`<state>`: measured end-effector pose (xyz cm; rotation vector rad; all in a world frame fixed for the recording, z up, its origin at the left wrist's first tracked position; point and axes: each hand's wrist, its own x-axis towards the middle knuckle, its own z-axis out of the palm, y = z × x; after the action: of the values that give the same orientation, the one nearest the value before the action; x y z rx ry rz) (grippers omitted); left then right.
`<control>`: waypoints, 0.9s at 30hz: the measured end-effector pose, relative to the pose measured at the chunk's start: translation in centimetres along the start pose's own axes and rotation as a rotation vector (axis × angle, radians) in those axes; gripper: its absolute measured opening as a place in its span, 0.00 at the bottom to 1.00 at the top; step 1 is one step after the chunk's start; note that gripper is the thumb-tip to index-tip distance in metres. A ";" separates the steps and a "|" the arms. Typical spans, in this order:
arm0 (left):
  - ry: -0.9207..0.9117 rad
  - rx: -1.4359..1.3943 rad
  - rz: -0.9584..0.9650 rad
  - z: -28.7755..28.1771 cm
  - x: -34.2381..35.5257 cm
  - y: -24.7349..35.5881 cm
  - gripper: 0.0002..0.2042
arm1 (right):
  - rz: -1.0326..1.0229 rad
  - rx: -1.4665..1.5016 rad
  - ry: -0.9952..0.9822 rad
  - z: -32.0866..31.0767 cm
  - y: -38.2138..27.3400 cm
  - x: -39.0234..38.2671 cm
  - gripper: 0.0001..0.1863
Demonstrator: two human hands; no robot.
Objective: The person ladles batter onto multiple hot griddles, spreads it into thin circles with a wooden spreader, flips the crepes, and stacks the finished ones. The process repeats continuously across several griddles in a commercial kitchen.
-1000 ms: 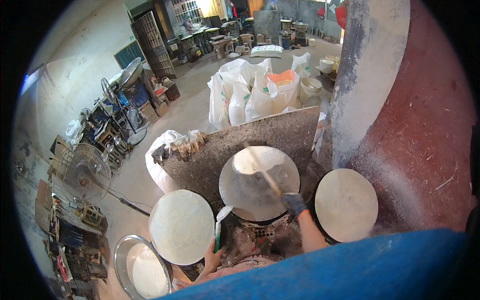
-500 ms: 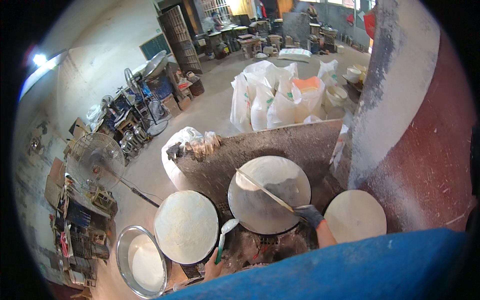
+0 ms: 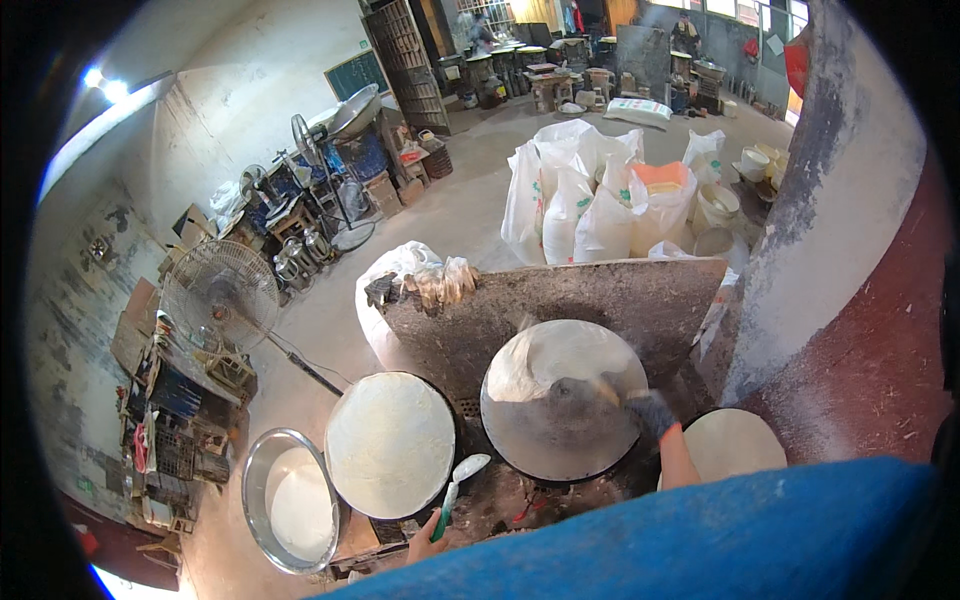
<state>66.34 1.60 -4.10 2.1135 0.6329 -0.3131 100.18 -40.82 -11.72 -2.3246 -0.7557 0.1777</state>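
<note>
Head view, looking down over a round, dark-rimmed middle plate [image 3: 545, 445] with a pale layer [image 3: 517, 370] on its far left part and a thinner grey film elsewhere. The right hand [image 3: 650, 412], in a dark glove, is at the plate's right edge, seemingly closed around a tool [image 3: 610, 390] so blurred that its shape cannot be told. The bare left hand [image 3: 426, 543], low and nearer the wearer, is wrapped around the green handle of a scoop [image 3: 453, 493], whose pale head points up and away, just short of the plate. The step in hand looks like spreading the pale layer across the middle plate; the next move seems to call for a level, even sweep toward the greyer parts, with the scoop held aside. A left plate [image 3: 390, 445], coated pale, sits just beside; a metal bowl [image 3: 254, 485] of white mixture stands left of that. A right plate [image 3: 738, 445] is partly hidden by the forearm and a blue expanse [image 3: 650, 530] along the bottom. An upright board [image 3: 600, 290] limits reach at the far edge, with white sacks [image 3: 590, 215] beyond it; a pillar [image 3: 835, 190] rises on the right. The freest room for moving appears to be above the plates.
</note>
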 end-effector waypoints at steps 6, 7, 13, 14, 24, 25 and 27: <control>-0.064 -0.034 -0.038 -0.7 -0.7 -1.0 0.34 | 0.196 0.381 -0.172 -0.5 3.1 2.6 0.08; -0.068 -0.040 -0.052 -0.7 -0.7 -1.5 0.34 | 0.516 0.470 -0.333 -0.1 3.3 1.7 0.13; -0.045 -0.033 0.044 -0.7 -1.7 -3.2 0.35 | 0.104 0.575 -0.080 -0.3 3.5 0.6 0.12; -0.047 -0.087 0.033 -0.7 -1.9 -3.1 0.35 | 0.177 0.693 0.042 -0.3 3.1 2.2 0.13; 0.000 -0.025 -0.042 -0.4 -3.7 -2.9 0.34 | 0.378 0.700 -0.510 -3.0 1.5 0.1 0.08; -0.015 -0.064 -0.129 -0.3 -3.7 -3.1 0.34 | 0.386 0.703 -0.523 -3.4 1.8 -0.8 0.09; -0.027 -0.124 -0.220 -0.3 -4.0 -3.4 0.34 | 0.407 0.630 -0.346 -3.4 2.6 -0.2 0.15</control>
<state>61.12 2.21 -4.50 1.9215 0.8491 -0.4127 102.31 -44.42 -10.83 -1.8209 -0.3000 0.8830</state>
